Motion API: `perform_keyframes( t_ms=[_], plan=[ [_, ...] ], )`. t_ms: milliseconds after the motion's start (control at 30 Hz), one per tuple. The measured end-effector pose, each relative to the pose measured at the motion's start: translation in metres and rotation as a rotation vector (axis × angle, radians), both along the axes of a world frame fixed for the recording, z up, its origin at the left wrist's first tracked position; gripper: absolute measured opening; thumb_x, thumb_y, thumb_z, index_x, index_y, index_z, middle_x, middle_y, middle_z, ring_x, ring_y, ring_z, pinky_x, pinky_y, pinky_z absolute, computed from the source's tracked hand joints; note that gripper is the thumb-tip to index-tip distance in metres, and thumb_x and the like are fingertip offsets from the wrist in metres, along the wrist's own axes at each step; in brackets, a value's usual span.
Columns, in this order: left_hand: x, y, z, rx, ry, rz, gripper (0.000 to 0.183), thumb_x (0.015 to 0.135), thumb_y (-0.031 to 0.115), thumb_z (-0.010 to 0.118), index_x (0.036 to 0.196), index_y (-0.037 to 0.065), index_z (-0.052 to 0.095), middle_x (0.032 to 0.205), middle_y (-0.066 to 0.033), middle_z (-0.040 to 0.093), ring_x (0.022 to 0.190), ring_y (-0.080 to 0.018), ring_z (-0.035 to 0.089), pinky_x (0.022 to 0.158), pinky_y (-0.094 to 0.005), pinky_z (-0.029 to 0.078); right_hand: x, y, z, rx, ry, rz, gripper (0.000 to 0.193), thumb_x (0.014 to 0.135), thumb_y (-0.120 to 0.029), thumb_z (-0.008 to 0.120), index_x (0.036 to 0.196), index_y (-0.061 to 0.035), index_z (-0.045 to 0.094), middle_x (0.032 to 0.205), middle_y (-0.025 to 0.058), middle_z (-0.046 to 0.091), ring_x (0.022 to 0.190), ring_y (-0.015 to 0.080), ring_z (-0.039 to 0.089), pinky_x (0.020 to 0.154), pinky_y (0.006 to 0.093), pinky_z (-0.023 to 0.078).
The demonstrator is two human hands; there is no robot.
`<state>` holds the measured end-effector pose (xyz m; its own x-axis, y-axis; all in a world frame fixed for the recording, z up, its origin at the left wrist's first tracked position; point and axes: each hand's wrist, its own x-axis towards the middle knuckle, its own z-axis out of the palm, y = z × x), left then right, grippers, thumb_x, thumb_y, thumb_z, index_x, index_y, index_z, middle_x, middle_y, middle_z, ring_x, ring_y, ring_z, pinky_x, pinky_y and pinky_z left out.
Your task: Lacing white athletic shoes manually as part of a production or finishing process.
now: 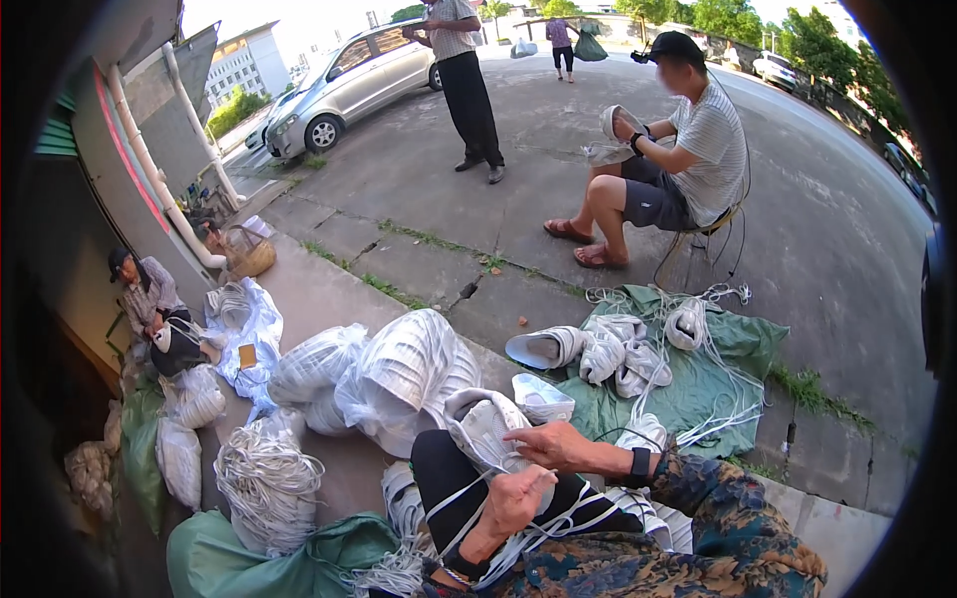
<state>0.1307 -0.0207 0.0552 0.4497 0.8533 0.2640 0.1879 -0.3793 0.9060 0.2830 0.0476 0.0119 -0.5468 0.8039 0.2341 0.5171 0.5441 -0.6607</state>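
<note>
On my lap, against my dark-trousered knee, rests a white shoe (477,419) with its opening turned up. My right hand (560,448) reaches in from the right, forefinger stretched onto the shoe's lacing area and the other fingers curled; its grip looks closed at the shoe's edge. Just below it, my left hand (514,501) is closed in a pinch at the near end of the shoe. A white lace (455,498) trails from beside that hand across my leg. More white laces hang over my lap. What lies inside the left fingers is mostly hidden.
Bagged white shoes (409,369) and a lace bundle (267,478) lie left of me. Ahead, loose shoes and laces lie on a green sheet (743,349). A seated person (703,149) handles a shoe; another person (150,294) sits left. A person stands near a silver car (349,85).
</note>
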Motion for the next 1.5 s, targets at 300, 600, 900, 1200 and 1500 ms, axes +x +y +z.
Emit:
perform_keyframes(
  t_ms=[300,600,900,1200,1500],
  plan=[
    [0.009,-0.019,0.003,-0.499,-0.086,-0.035,0.017,0.086,0.017,0.061,0.086,0.000,0.060,0.060,0.0037,0.053,0.052,-0.0018,0.044,0.047,-0.0175,0.034,-0.024,0.021,-0.005,0.229,-0.357,0.113,0.021,0.078,-0.017,0.055,0.092,-0.0054,0.044,0.056,0.0128,0.055,0.051,0.0318,0.058,0.040,0.0428,0.040],
    [-0.026,0.013,-0.039,-0.762,-0.160,0.392,0.012,0.087,0.010,0.053,0.086,-0.001,0.057,0.058,-0.0037,0.055,0.042,-0.0091,0.050,0.035,-0.0197,0.037,-0.025,0.034,0.004,0.303,-0.545,0.168,0.018,0.081,-0.023,0.053,0.078,-0.0050,0.051,0.057,0.0124,0.057,0.052,0.0320,0.059,0.042,0.0427,0.041],
    [-0.021,0.027,-0.040,-0.728,-0.223,0.544,0.023,0.085,0.002,0.043,0.103,-0.003,0.055,0.058,-0.0057,0.055,0.039,-0.0116,0.049,0.034,-0.0218,0.038,-0.015,0.041,0.019,-0.221,-0.545,0.336,0.025,0.077,-0.031,0.058,0.092,-0.0097,0.060,0.077,0.0164,0.061,0.074,0.0334,0.061,0.062,0.0422,0.046],
    [-0.021,0.041,-0.032,-0.809,-0.195,0.365,0.028,0.085,0.005,0.041,0.109,-0.001,0.054,0.056,-0.0037,0.054,0.037,-0.0111,0.048,0.033,-0.0217,0.037,-0.012,0.052,0.019,-0.329,-0.397,0.465,0.030,0.067,-0.018,0.061,0.096,-0.0086,0.064,0.083,0.0147,0.064,0.079,0.0324,0.061,0.068,0.0402,0.047],
    [-0.033,0.061,-0.026,-0.447,0.617,0.191,0.031,0.080,0.015,0.044,0.105,0.007,0.061,0.060,-0.0123,0.059,0.045,-0.0206,0.058,0.044,-0.0346,0.045,-0.018,0.060,0.010,-0.345,-0.513,0.524,0.033,0.069,-0.017,0.065,0.100,-0.0072,0.062,0.086,0.0162,0.064,0.081,0.0320,0.061,0.070,0.0399,0.046]
  ],
)
